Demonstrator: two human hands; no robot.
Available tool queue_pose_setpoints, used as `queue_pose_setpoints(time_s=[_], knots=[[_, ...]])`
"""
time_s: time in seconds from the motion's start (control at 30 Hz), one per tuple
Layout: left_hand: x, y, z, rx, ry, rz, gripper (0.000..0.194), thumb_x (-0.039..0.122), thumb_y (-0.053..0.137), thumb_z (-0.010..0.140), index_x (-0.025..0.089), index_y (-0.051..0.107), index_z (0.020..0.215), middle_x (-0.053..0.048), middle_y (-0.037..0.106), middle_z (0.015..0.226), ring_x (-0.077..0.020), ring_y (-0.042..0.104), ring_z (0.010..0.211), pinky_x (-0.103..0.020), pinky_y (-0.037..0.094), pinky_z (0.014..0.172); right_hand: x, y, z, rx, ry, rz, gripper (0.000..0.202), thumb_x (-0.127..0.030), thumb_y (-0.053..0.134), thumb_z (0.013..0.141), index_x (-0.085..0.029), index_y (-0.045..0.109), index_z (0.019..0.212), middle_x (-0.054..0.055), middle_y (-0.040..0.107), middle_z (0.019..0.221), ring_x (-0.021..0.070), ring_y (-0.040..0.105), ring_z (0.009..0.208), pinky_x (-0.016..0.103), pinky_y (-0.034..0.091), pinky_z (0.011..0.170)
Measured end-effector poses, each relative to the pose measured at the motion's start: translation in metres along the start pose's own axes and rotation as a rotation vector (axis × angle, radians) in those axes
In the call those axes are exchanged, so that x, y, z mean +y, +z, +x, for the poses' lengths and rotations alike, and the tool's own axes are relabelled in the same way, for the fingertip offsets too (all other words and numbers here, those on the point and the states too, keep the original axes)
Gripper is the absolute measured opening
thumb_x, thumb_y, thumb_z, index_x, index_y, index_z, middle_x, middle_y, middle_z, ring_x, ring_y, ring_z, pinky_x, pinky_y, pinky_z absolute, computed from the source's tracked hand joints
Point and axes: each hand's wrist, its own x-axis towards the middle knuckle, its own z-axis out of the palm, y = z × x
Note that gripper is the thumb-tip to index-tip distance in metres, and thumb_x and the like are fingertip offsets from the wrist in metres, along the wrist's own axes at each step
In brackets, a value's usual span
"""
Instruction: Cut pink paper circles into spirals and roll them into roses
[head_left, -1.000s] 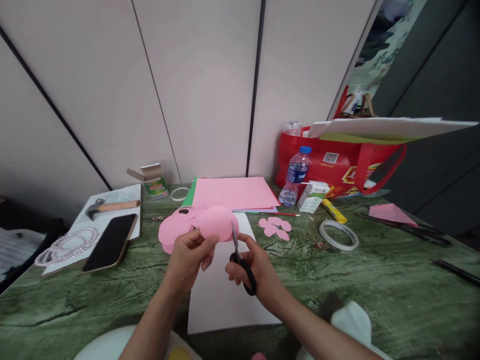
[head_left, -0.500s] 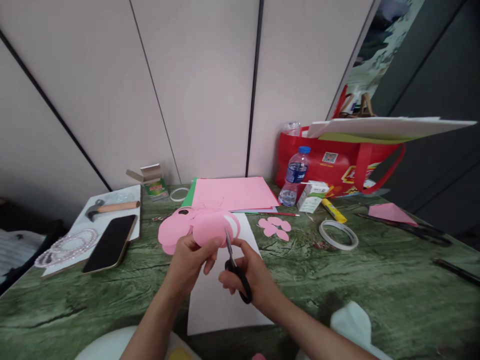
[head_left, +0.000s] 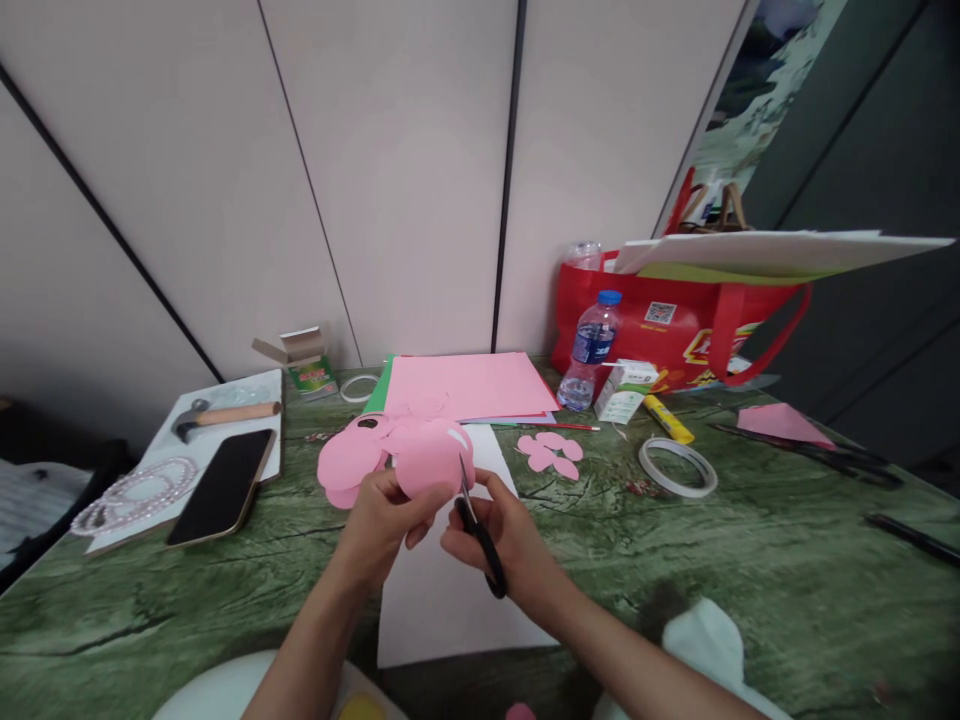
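Note:
Between thumb and fingers my left hand pinches a rounded piece of pink paper by its lower edge. My right hand is closed around the black handles of a pair of scissors. The blades point up and lie at the paper's right edge, and a thin slit shows near its upper right. Other pink paper cutouts rest just left of the held piece. Beneath both hands lies a white sheet of paper. Small pink petal shapes sit to the right.
At the left are a hammer, a phone and beads. Stacked coloured paper is behind. Rightward stand a water bottle, small carton, red bag, glue stick and tape roll.
The scissors have moved slightly right and turned along the paper's edge. The pink piece has shifted a little right, and the white gap at its right side has narrowed to a small slit.

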Motion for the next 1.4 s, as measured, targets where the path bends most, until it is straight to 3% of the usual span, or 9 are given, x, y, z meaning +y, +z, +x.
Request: queue_pose_setpoints(time_s=[0.37,0.73,1.4], knots=[[0.0010,0.0020,-0.0003,0.014,0.028,-0.048,0.029,0.030,0.069,0.066,0.012,0.052,0.050,0.007,0.038,0.040,-0.0016,0.028,0.034,-0.017,0.019,0.035,-0.0031,0.0013,-0.0005,-0.001,0.029,0.024,0.059,-0.028,0.078,0.057,-0.020,0.040,0.101,-0.010,0.048,0.056,0.0049,0.037,0.047,0.018,0.029,0.045],[0.0045,0.0019,-0.0002,0.021,0.033,-0.101,0.027,0.029,0.069,0.065,0.013,0.052,0.051,0.007,0.040,0.040,-0.0013,0.029,0.033,-0.017,0.019,0.034,-0.0017,-0.0009,-0.0005,0.035,0.023,-0.112,0.054,-0.038,0.071,0.064,-0.019,0.041,0.104,-0.007,0.053,0.054,0.0078,0.042,0.046,0.019,0.033,0.044],[0.0081,0.0011,-0.0005,0.065,0.032,-0.143,0.025,0.028,0.069,0.065,0.013,0.053,0.054,0.007,0.043,0.039,-0.0013,0.029,0.032,-0.017,0.018,0.034,-0.0084,0.0010,-0.0019,0.059,0.044,-0.191,0.055,-0.040,0.068,0.061,-0.019,0.042,0.104,-0.009,0.053,0.047,0.0102,0.045,0.041,0.022,0.036,0.043]])
